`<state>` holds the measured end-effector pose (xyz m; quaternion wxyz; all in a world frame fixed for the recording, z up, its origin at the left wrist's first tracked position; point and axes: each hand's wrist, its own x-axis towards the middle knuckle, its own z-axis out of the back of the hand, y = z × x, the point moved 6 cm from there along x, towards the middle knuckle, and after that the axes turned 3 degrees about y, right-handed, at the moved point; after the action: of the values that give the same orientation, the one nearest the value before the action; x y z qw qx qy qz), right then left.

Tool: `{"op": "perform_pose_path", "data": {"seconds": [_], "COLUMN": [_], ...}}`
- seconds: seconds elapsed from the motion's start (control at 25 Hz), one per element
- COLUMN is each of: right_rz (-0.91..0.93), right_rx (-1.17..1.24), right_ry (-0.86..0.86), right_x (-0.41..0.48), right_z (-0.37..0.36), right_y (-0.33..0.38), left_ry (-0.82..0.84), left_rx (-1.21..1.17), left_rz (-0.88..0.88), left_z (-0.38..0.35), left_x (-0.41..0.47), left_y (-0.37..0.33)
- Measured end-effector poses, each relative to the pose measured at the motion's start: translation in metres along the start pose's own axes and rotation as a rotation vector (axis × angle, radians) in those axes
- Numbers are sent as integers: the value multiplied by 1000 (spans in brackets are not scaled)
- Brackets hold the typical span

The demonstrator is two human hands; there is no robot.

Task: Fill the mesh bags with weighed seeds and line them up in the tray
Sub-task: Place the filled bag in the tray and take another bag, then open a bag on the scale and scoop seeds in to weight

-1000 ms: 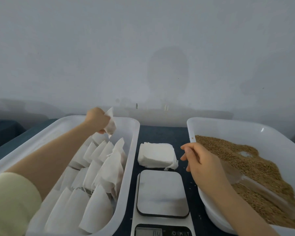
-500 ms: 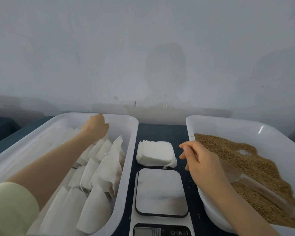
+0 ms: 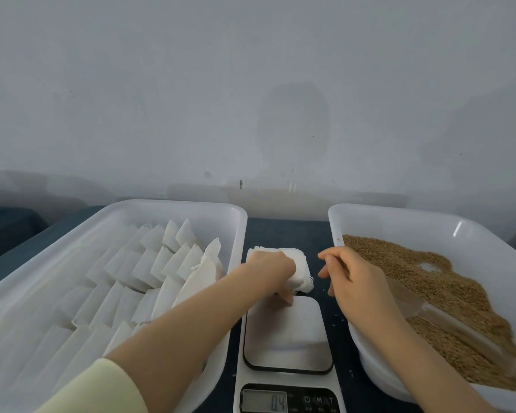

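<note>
My left hand (image 3: 270,271) lies on the stack of empty white mesh bags (image 3: 300,263) behind the scale, fingers pinching the front edge of the top bag. My right hand (image 3: 355,281) hovers beside the seed tub, closed around the handle of a clear plastic scoop (image 3: 429,311) that rests in the brown seeds (image 3: 447,287). The white tray (image 3: 191,205) on the left holds several rows of filled white bags (image 3: 161,263) leaning in lines. The kitchen scale (image 3: 286,335) in the middle has a bare platform; its display (image 3: 264,401) reads 04.
The white seed tub (image 3: 399,216) stands at the right, close against the scale. A dark blue cloth (image 3: 283,231) covers the table. A grey wall rises just behind the trays. A few loose seeds lie on the cloth beside the scale.
My left hand let go of a filled bag at the far end of the tray and moved right onto the stack of empty bags. The right hand stayed nearly still.
</note>
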<state>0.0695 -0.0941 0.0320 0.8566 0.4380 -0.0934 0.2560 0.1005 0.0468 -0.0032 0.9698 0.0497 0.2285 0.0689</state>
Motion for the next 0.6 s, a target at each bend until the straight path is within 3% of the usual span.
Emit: {"op": "perform_pose_path", "data": {"seconds": [0.08, 0.2, 0.36, 0.6], "right_rz": [0, 8, 12, 24], "right_rx": [-7, -19, -30, -48], "right_ry": [-2, 1, 2, 5], "right_x": [1, 0, 1, 0], "right_z": [0, -1, -1, -1], "right_y": [0, 0, 0, 1], "left_ry": [-2, -218, -332, -348], "left_rx": [-44, 188, 278, 155], "left_rz": [49, -63, -116, -55], "left_z": [-1, -1, -1, 4], "left_x": [6, -2, -4, 10], "left_y": [9, 16, 18, 23]}}
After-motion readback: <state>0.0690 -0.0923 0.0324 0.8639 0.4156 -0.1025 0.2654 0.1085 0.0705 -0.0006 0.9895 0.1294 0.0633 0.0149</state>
